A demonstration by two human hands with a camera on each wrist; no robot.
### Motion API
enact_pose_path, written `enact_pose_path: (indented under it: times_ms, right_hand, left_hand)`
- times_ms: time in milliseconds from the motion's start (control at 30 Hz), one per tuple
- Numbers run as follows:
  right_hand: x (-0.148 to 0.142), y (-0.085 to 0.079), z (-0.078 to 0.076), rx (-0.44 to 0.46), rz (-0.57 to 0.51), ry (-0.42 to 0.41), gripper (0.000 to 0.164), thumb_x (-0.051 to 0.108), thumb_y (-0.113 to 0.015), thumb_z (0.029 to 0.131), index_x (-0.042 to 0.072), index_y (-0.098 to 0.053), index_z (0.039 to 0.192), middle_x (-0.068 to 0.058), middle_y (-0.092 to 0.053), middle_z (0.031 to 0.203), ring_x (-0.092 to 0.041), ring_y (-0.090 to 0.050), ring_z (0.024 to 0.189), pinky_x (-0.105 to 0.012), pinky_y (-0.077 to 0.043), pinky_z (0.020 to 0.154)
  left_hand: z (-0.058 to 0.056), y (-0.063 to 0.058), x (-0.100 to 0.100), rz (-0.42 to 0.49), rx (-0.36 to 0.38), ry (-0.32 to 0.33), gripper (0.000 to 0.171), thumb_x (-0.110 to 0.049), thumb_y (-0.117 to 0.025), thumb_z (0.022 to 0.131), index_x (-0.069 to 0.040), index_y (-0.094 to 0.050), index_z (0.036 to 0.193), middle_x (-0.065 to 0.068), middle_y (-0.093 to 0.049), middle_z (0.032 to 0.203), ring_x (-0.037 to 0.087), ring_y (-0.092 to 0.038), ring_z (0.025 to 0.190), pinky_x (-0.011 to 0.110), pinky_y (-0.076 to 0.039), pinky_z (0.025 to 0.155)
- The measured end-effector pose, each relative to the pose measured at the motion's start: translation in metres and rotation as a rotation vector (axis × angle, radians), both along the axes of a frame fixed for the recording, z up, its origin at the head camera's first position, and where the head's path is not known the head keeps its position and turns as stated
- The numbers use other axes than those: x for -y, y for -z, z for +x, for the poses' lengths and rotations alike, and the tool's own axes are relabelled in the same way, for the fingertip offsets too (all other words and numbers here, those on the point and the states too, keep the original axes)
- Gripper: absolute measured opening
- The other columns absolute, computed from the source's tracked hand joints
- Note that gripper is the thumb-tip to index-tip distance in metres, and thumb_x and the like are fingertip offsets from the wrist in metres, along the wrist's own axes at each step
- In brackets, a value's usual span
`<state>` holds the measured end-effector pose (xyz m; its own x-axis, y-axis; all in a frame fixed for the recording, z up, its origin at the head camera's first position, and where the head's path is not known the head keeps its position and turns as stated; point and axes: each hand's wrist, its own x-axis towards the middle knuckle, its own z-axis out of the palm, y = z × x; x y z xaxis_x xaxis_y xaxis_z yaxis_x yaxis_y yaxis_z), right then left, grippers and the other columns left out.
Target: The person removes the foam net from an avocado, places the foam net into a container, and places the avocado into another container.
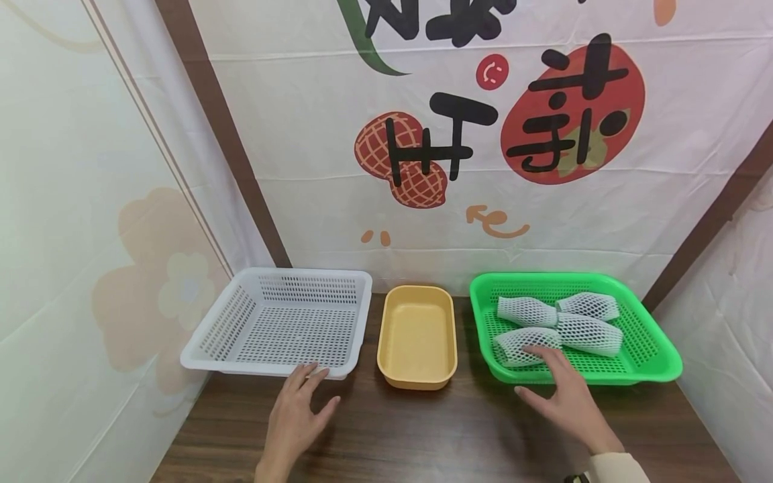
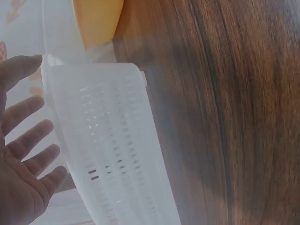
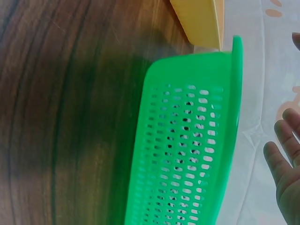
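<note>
In the head view my left hand (image 1: 296, 416) hovers by the near rim of a white perforated basket (image 1: 272, 367), fingers spread and holding nothing. The left wrist view shows its fingers (image 2: 28, 143) apart along the basket's edge; whether they touch it I cannot tell. My right hand (image 1: 568, 399) is over the near edge of a green perforated basket (image 1: 652, 355), thumb and fingers spread. Inside that basket lie several white foam-net-wrapped items (image 1: 528, 345); what the nets cover is hidden. The right index fingertip appears over the nearest one, with contact unclear.
Between the two baskets stands a yellow rectangular tray (image 1: 417, 381). All three sit on a dark wood-grain table (image 1: 423, 436). Behind them hangs a printed white cloth (image 1: 302, 168), and more cloth closes in the left and right sides.
</note>
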<state>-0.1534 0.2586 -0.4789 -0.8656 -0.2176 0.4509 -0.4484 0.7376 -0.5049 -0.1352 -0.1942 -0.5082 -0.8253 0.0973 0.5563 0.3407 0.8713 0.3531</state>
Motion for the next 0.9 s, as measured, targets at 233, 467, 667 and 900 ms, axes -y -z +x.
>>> enact_pose_path:
  times_ms: [233, 467, 667, 900]
  right_hand:
    - [-0.008, -0.007, -0.006, 0.002, 0.014, 0.013, 0.065, 0.032, -0.075, 0.069, 0.025, -0.044, 0.126, 0.003, -0.043, 0.121, -0.02, -0.042, 0.108, -0.048, -0.039, 0.078]
    - [-0.008, -0.011, -0.009, -0.023, 0.024, -0.005, 0.066, 0.032, -0.076, 0.069, 0.024, -0.044, 0.126, 0.004, -0.044, 0.121, -0.017, -0.042, 0.109, -0.045, -0.038, 0.079]
    - [-0.01, -0.01, -0.011, -0.018, 0.026, -0.01, 0.066, 0.033, -0.075, 0.069, 0.026, -0.044, 0.126, 0.004, -0.044, 0.121, -0.017, -0.043, 0.108, -0.045, -0.04, 0.077]
    - [-0.014, -0.01, -0.014, -0.008, 0.033, -0.017, 0.066, 0.033, -0.075, 0.069, 0.021, -0.045, 0.126, 0.003, -0.046, 0.12, -0.021, -0.047, 0.104, -0.043, -0.042, 0.074]
  left_hand:
    - [-0.004, 0.0, 0.006, -0.011, -0.006, -0.005, 0.052, -0.03, -0.076, 0.064, -0.007, -0.061, 0.108, 0.014, -0.051, 0.119, 0.036, -0.038, 0.116, 0.05, -0.034, 0.09]
    - [-0.01, -0.002, 0.01, 0.002, -0.004, -0.019, 0.049, -0.031, -0.075, 0.066, -0.008, -0.062, 0.107, 0.013, -0.052, 0.119, 0.034, -0.038, 0.117, 0.05, -0.035, 0.089]
    - [-0.016, -0.002, 0.013, -0.004, 0.005, -0.029, 0.048, -0.033, -0.074, 0.067, -0.008, -0.063, 0.106, 0.013, -0.053, 0.117, 0.034, -0.04, 0.116, 0.048, -0.038, 0.087]
    - [-0.02, 0.001, 0.015, -0.014, 0.014, -0.026, 0.047, -0.033, -0.074, 0.066, -0.008, -0.063, 0.104, 0.011, -0.054, 0.115, 0.033, -0.042, 0.114, 0.046, -0.037, 0.089]
